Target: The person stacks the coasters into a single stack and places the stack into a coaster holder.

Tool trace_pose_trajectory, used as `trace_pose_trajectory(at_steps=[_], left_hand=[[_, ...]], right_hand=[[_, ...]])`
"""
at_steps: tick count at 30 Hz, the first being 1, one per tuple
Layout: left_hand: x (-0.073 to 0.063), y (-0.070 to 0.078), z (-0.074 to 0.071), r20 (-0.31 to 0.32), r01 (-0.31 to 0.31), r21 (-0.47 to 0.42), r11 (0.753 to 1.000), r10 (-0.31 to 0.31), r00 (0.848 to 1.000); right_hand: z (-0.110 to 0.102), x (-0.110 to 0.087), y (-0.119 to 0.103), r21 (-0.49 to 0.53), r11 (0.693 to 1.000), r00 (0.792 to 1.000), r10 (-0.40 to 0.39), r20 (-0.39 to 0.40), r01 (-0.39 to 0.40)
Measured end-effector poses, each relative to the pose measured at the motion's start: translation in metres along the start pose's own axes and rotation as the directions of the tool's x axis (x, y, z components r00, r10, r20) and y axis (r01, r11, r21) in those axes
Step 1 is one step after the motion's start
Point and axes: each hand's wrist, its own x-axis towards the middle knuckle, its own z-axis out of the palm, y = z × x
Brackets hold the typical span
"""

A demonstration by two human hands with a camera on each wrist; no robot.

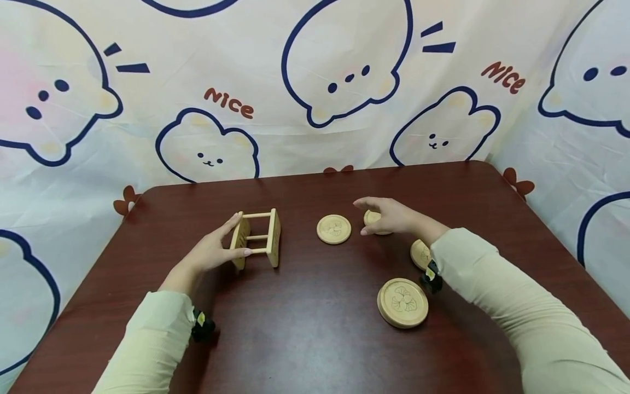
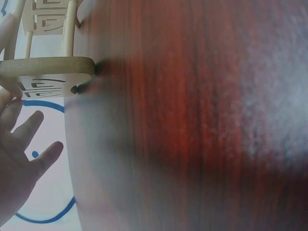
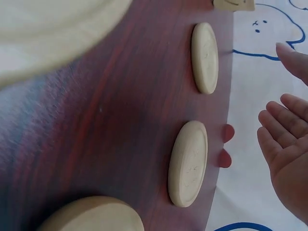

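Note:
A pale wooden coaster holder (image 1: 274, 241), with two slotted side panels joined by rods, stands on the table at centre-left. My left hand (image 1: 209, 253) grips its left panel between thumb and fingers; in the left wrist view some fingers (image 2: 45, 159) spread away from the panel. My right hand (image 1: 391, 216) hovers with thumb and fingers apart, holding nothing. Beneath it lies a round wooden coaster (image 1: 371, 217), partly hidden by the hand. Left of that is another coaster (image 1: 333, 230), with an engraved leaf pattern. The right wrist view shows the open palm (image 3: 293, 159) near the coasters.
Nearer to me is a thicker round wooden piece, seemingly stacked coasters (image 1: 402, 302). One more coaster (image 1: 420, 255) sits by the right cuff, partly covered. The dark brown table (image 1: 305, 339) ends at a printed cloth (image 1: 295, 148) behind and at both sides.

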Motion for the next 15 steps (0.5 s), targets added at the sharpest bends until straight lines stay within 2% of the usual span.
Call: trace_pose_trajectory(at_steps=[10,15], left_hand=[[0.001,0.001,-0.001,-0.004,0.004,0.014,1.000,-0.004,1.000],[0.000,0.001,0.000,-0.005,0.002,0.018,1.000,-0.002,1.000]], right_hand=[[0.005,0.030,0.013,0.017,1.000,0.999,-0.025,0.043,0.024],[0.012,0.044,0.016,0.009,1.000,0.996,-0.003,0.086,0.002]])
